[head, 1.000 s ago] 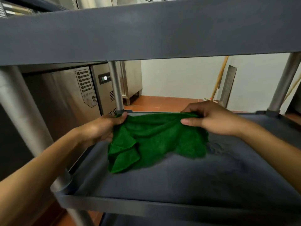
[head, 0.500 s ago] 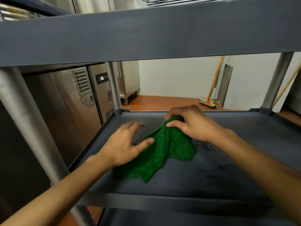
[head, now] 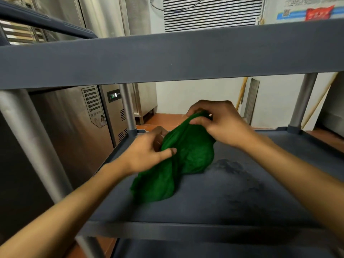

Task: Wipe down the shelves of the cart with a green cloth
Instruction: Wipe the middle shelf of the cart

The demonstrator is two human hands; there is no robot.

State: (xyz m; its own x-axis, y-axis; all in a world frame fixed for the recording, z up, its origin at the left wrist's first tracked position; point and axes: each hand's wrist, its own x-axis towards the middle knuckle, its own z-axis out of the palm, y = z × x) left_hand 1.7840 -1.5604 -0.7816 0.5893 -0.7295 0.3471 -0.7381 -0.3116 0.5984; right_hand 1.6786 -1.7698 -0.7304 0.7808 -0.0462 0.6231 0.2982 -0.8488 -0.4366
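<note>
A green cloth (head: 178, 164) hangs bunched above the middle shelf (head: 242, 198) of a dark grey cart, its lower end trailing onto the shelf. My right hand (head: 219, 123) pinches the cloth's top fold and lifts it. My left hand (head: 147, 153) grips the cloth's left side lower down, fingers curled into the fabric. The cart's top shelf (head: 167, 56) crosses the view above both hands.
Grey metal posts (head: 28, 131) hold the shelves at the corners. A stainless steel fridge unit (head: 78, 123) stands close on the left. A broom handle (head: 242, 92) leans on the white wall behind, over an orange tiled floor. A lower shelf (head: 204, 250) shows beneath.
The cloth went from spread between both hands to gathered into a bunch. My right hand lifted its top; my left hand let go, then took hold of its side.
</note>
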